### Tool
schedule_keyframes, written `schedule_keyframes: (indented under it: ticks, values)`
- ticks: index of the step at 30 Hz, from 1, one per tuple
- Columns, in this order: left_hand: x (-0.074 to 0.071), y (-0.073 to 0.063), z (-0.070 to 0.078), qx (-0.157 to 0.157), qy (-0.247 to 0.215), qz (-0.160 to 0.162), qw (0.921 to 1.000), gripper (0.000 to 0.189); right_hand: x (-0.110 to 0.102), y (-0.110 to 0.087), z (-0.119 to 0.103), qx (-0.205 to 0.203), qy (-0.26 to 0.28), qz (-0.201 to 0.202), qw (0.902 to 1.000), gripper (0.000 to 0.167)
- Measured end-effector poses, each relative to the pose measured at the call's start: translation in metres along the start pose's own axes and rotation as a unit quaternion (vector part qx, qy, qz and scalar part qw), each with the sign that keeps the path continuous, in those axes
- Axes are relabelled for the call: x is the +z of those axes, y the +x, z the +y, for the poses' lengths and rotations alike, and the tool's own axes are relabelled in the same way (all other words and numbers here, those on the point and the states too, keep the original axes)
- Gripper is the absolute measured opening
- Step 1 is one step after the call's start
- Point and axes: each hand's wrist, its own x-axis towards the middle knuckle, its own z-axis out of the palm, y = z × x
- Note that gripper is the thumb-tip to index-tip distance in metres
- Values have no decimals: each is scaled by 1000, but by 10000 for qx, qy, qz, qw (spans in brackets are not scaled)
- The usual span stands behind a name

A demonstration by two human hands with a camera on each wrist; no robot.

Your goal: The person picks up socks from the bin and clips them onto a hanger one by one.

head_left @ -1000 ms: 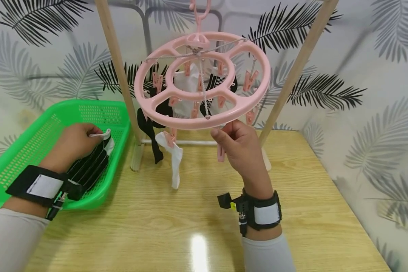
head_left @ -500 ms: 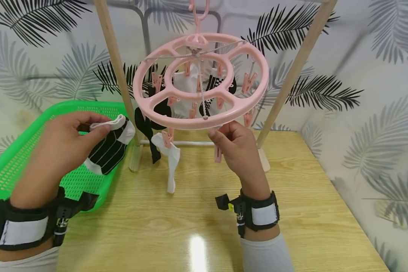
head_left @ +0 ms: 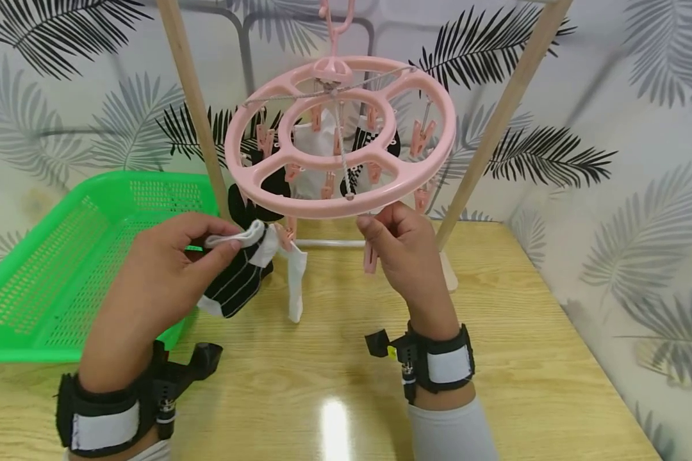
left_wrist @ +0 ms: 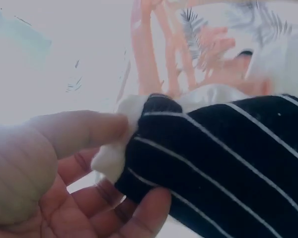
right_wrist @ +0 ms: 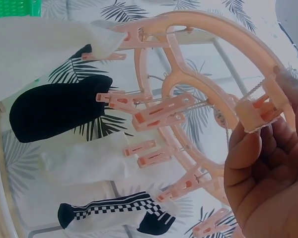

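My left hand (head_left: 161, 275) pinches the white cuff of a black sock (head_left: 239, 285) with thin white stripes, which hangs in front of the rack's left side. In the left wrist view the striped sock (left_wrist: 213, 153) stretches right from the thumb and fingers. Under the front rim of a round pink drying rack (head_left: 305, 208), my right hand (head_left: 406, 256) pinches a pink clothespin (head_left: 370, 258). The right wrist view shows this clothespin (right_wrist: 248, 116) between thumb and fingers. A white sock (head_left: 296, 288) hangs from another clip nearby, partly behind the striped one.
A green basket (head_left: 34, 355) stands at the left on the wooden table (head_left: 323, 378). Wooden posts (head_left: 510, 105) flank the rack. Behind, a black sock (right_wrist: 59, 109), a white sock (right_wrist: 84, 161) and a checkered sock (right_wrist: 116, 210) hang from clips; several other clips dangle.
My left hand has lifted the striped sock out of the green basket and carried it right, towards the rack. My right hand has kept its hold on the clothespin, almost still.
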Motion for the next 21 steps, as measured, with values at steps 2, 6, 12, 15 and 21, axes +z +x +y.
schedule_keyframes:
  ticks: [2,6,12,15,21]
  values:
    - [12,-1,2,93,-102,-206,9997,13,2,0,0,-91,46,76,9999,33]
    - [34,1,5,374,-190,-645,9970,12,8,0,1,-299,207,184,9992,45]
    - [63,5,15,718,-249,-1103,9910,10,13,0,-1,-590,478,145,9970,47]
    - [73,7,17,838,-382,-1262,9877,9,16,0,-2,-601,485,222,9968,46]
    - [86,7,18,1132,-741,-1232,9831,7,20,-2,-2,-596,657,170,9959,48]
